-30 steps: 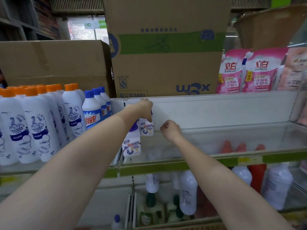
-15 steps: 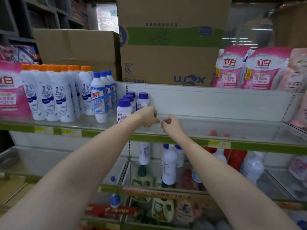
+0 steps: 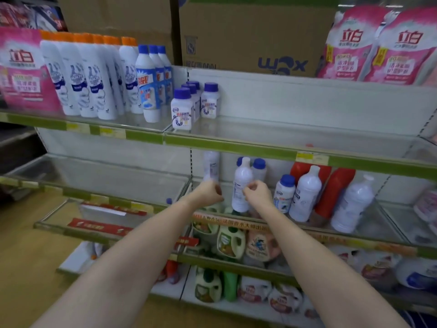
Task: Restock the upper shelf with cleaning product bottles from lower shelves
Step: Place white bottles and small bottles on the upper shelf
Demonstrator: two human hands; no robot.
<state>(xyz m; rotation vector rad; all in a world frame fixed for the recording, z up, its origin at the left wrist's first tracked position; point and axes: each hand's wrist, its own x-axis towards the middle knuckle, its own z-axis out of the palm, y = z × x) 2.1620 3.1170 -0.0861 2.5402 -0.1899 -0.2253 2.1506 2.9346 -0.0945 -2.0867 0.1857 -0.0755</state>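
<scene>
On the upper shelf (image 3: 236, 146) several small white bottles with purple caps (image 3: 181, 110) stand left of a long bare stretch. One shelf below stand a tall white bottle (image 3: 240, 183), a small blue-capped bottle (image 3: 284, 194), another tall white bottle (image 3: 305, 195) and red bottles (image 3: 334, 192). My left hand (image 3: 209, 193) hovers with curled fingers in front of a white bottle (image 3: 211, 165) and holds nothing. My right hand (image 3: 257, 194), fingers also curled, is right beside the tall white bottle; I cannot tell whether it touches it.
Tall orange-capped white bottles (image 3: 89, 76) and blue-capped bottles (image 3: 149, 79) fill the upper shelf's left. Cardboard boxes (image 3: 248, 36) and pink refill pouches (image 3: 350, 46) sit above. Lower shelves hold green jugs (image 3: 230, 242) and pouches. The left bay's middle shelf (image 3: 118, 176) is bare.
Both hands dropped from the upper shelf's front edge to the shelf below, holding nothing. My view tilted down and back, showing the lower shelves.
</scene>
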